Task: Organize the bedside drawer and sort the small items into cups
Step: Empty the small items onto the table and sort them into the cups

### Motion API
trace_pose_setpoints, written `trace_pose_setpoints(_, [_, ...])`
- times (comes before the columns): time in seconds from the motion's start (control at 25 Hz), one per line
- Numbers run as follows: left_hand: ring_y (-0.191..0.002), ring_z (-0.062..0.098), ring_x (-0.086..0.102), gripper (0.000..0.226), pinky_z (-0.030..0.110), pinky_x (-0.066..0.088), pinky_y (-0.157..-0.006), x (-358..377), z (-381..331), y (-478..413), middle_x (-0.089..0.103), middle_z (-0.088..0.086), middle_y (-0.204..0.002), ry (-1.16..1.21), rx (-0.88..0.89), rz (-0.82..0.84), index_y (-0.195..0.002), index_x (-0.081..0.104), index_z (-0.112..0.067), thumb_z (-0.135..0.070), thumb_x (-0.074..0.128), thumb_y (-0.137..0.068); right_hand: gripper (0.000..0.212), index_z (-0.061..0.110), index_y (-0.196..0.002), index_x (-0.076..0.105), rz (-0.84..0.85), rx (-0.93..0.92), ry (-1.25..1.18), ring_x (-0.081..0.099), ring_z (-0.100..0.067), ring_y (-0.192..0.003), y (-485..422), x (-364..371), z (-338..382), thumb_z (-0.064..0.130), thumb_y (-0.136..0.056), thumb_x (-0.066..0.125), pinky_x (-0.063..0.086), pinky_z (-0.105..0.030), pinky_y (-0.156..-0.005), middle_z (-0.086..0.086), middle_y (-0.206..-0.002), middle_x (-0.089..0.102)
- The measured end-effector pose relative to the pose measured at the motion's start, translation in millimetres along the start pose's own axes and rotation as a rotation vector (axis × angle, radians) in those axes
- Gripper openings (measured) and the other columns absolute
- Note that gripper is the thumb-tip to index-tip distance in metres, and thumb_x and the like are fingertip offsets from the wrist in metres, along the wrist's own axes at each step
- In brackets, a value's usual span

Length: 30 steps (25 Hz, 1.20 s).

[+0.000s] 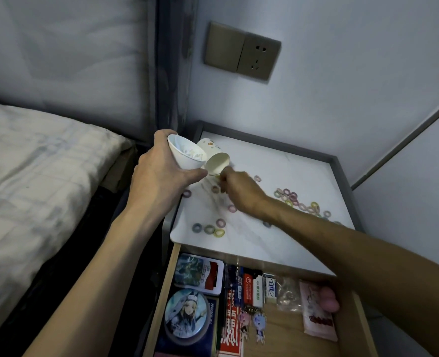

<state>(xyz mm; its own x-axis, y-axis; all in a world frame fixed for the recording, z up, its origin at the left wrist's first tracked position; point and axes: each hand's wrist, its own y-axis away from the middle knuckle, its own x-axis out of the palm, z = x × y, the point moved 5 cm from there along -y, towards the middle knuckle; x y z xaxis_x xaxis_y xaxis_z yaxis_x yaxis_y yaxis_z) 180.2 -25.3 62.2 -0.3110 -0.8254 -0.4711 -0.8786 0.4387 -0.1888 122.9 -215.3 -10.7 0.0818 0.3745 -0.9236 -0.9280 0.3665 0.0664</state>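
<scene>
Head view: left hand (159, 173) grips smooth white cup (185, 153); right hand (239, 186) pinches fuzzy ring (222, 178).

The table (303, 161) stands in the wall corner, to the right of the bed (33, 163). A cup (214, 157) lies on its side at the table's rear left; small rings (298, 199) are scattered across the top, clustered at right. A second cup (185, 153) is held above the left edge. The open drawer (316, 328) projects in front, holding cards and packets.
</scene>
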Motion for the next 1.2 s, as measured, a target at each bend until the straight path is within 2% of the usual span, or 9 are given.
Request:
trace_pose_setpoints(0.12, [-0.086,0.009,0.055,0.073,0.010,0.044,-0.058,4,-1,0,0.059,-0.006,-0.106,0.003,0.017,0.020,-0.126,0.045,-0.024,-0.031,0.087,-0.068,0.008,0.016,-0.092,0.064,-0.192,-0.033,-0.241,0.061,-0.002,-0.059,3,-58,9,0.015,-0.098,0.057,0.049,-0.021,-0.059,0.003,-0.076,0.069])
trace_pose_setpoints(0.2, [-0.097,0.017,0.058,0.073,0.029,0.049,-0.075,10,-1,1,0.062,-0.005,-0.110,-0.030,0.027,0.039,-0.125,0.044,-0.026,-0.035,0.087,-0.066,0.007,0.015,-0.093,0.071,-0.229,-0.147,-0.234,0.055,0.006,-0.053,9,-97,28,0.014,-0.094,0.064,0.040,-0.009,-0.057,0.007,-0.073,0.070])
trace_pose_setpoints(0.28, [-0.098,0.020,0.059,0.074,0.039,0.051,-0.081,16,-3,3,0.062,-0.005,-0.109,-0.046,0.028,0.063,-0.123,0.044,-0.028,-0.037,0.087,-0.064,0.005,0.016,-0.092,0.074,-0.186,-0.255,-0.198,0.060,0.008,-0.062,18,-127,49,0.015,-0.091,0.069,0.041,-0.007,-0.062,0.010,-0.075,0.070])
trace_pose_setpoints(0.48, [-0.086,0.009,0.063,0.072,0.037,0.055,-0.072,35,-18,19,0.062,-0.015,-0.096,-0.010,0.083,0.164,-0.124,0.044,-0.033,-0.037,0.086,-0.065,0.012,0.018,-0.090,0.077,0.072,-0.498,0.095,0.060,0.006,-0.071,45,-109,91,0.011,-0.082,0.072,0.044,-0.012,-0.068,0.013,-0.077,0.069])
trace_pose_setpoints(0.56, [-0.085,0.003,0.063,0.071,0.035,0.056,-0.072,42,-25,26,0.064,-0.015,-0.095,0.034,0.110,0.200,-0.124,0.046,-0.032,-0.031,0.086,-0.066,0.014,0.017,-0.089,0.076,0.016,-0.480,0.016,0.059,0.001,-0.070,53,-102,84,0.008,-0.082,0.070,0.043,-0.012,-0.065,0.012,-0.077,0.066])
trace_pose_setpoints(0.72, [-0.092,0.006,0.061,0.079,0.035,0.055,-0.076,59,-34,40,0.063,-0.013,-0.102,0.065,0.156,0.254,-0.126,0.044,-0.032,-0.032,0.090,-0.062,0.007,0.012,-0.093,0.074,-0.233,-0.209,-0.346,0.057,-0.001,-0.062,71,-121,33,0.014,-0.086,0.074,0.043,-0.011,-0.063,0.008,-0.077,0.068])
trace_pose_setpoints(1.0, [-0.094,-0.003,0.060,0.096,0.008,0.047,-0.071,111,-45,93,0.059,-0.016,-0.107,0.086,0.160,0.490,-0.132,0.029,-0.032,-0.032,0.092,-0.060,0.004,0.014,-0.083,0.075,-0.229,-0.046,-0.354,0.060,0.007,-0.062,137,-98,-19,0.013,-0.082,0.079,0.042,-0.008,-0.058,0.014,-0.070,0.066])
trace_pose_setpoints(1.08, [-0.101,-0.001,0.059,0.098,0.011,0.048,-0.079,121,-45,112,0.059,-0.016,-0.113,0.096,0.147,0.549,-0.132,0.030,-0.035,-0.035,0.093,-0.058,0.006,0.012,-0.085,0.076,-0.277,-0.032,-0.373,0.058,0.006,-0.060,164,-90,-36,0.011,-0.080,0.080,0.041,-0.009,-0.058,0.015,-0.069,0.065])
trace_pose_setpoints(1.2, [-0.107,0.001,0.059,0.098,0.022,0.051,-0.090,131,-53,139,0.059,-0.015,-0.118,0.176,0.093,0.635,-0.137,0.034,-0.031,-0.032,0.094,-0.059,0.017,0.021,-0.096,0.076,-0.381,-0.174,-0.229,0.056,-0.001,-0.064,198,-89,-44,0.017,-0.080,0.080,0.046,-0.021,-0.067,0.012,-0.084,0.069])
